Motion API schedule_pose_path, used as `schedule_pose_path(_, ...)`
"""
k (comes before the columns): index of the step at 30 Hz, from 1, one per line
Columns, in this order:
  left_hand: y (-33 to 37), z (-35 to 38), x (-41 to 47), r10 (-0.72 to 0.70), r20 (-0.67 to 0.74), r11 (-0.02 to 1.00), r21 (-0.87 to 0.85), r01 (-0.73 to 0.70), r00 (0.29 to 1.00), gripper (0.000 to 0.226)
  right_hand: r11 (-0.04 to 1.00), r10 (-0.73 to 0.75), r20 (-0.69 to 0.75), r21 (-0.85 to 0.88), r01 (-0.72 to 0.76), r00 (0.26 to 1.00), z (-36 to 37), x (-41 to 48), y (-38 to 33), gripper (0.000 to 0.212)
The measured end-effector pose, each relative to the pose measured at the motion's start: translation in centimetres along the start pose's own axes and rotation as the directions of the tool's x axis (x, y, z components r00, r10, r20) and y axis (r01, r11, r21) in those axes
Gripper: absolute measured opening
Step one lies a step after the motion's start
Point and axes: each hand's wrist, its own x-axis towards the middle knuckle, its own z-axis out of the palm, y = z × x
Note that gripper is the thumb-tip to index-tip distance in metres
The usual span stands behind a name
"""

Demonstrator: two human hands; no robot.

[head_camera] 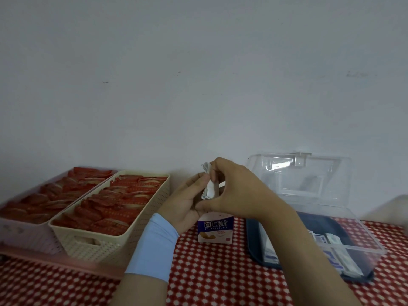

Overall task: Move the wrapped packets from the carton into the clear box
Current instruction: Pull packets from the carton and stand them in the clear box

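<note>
A small white and purple carton (216,228) stands upright on the red patterned cloth at the centre. Above it, my left hand (186,202) and my right hand (234,191) together hold a bunch of white wrapped packets (209,184); my right fingers pinch its top and my left fingers grip its side. The clear box (344,246) sits to the right with its lid (309,177) swung up against the wall. Several white packets (340,252) lie inside it, partly hidden by my right forearm.
A dark blue tray (254,244) lies under the clear box. At the left stand a cream perforated basket (106,241) and a pink basket (22,237), both filled with red sachets. A white wall rises right behind the table.
</note>
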Motion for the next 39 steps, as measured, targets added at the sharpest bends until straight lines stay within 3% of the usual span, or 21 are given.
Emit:
schedule_pose_path(3,-0.1,0.0,-0.2,-0.014,0.038,1.0,-0.004,0.014,0.999,0.048,0.994,0.055,0.062,0.09,-0.06,0.997,-0.7,-0.7,-0.6,0.053)
schedule_pose_path(7,-0.2,0.2,-0.2,-0.019,0.096,1.0,-0.02,0.021,0.995,0.046,0.893,0.174,0.047,0.414,-0.177,0.984,-2.7,-1.4,-0.4,0.019)
schedule_pose_path(11,-0.2,1.3,-0.5,-0.087,0.167,0.996,0.047,0.08,0.982,0.036,0.887,0.254,0.079,0.378,-0.264,0.964,-4.4,-1.8,0.4,0.038)
schedule_pose_path(15,-0.6,2.7,-0.9,-0.134,0.196,0.985,0.131,0.11,0.971,0.034,0.877,0.269,0.145,0.372,-0.305,0.952,-6.4,-3.4,0.2,0.018)
schedule_pose_path(22,-2.0,5.9,-1.7,-0.182,0.209,0.96,0.25,0.127,0.961,0.034,0.864,0.34,0.155,0.336,-0.374,0.927,-9.3,-6.1,0.7,0.006)
schedule_pose_path(25,-2.3,6.8,-1.6,-0.129,0.103,0.861,0.505,0.06,0.986,0.023,0.883,0.373,0.113,0.26,-0.39,0.921,-10.2,-6.8,1.0,0.006)
schedule_pose_path(28,-1.9,8.4,-1.8,0.059,0.025,0.533,0.844,-0.052,0.998,0.006,0.903,0.388,0.033,0.187,-0.387,0.921,-10.9,-7.0,1.2,0.004)
schedule_pose_path(30,-1.9,9.5,-1.8,0.13,0.016,0.43,0.9,-0.071,0.991,0.007,0.909,0.378,0.0,0.188,-0.372,0.926,-11.1,-7.1,1.2,0.006)
schedule_pose_path(34,-2.2,10.8,-1.6,0.188,-0.016,0.437,0.897,-0.069,0.982,0.008,0.877,0.408,-0.023,0.286,-0.385,0.913,-11.5,-7.2,1.2,0.005)
schedule_pose_path(36,-2.3,11.2,-1.6,0.185,-0.031,0.495,0.866,-0.066,0.982,0.008,0.819,0.461,0.04,0.366,-0.442,0.887,-11.9,-7.5,1.6,0.01)
schedule_pose_path(39,-2.9,11.4,-1.5,0.164,-0.044,0.524,0.85,-0.049,0.986,0.011,0.794,0.5,0.137,0.322,-0.515,0.855,-12.1,-7.8,2.0,0.008)
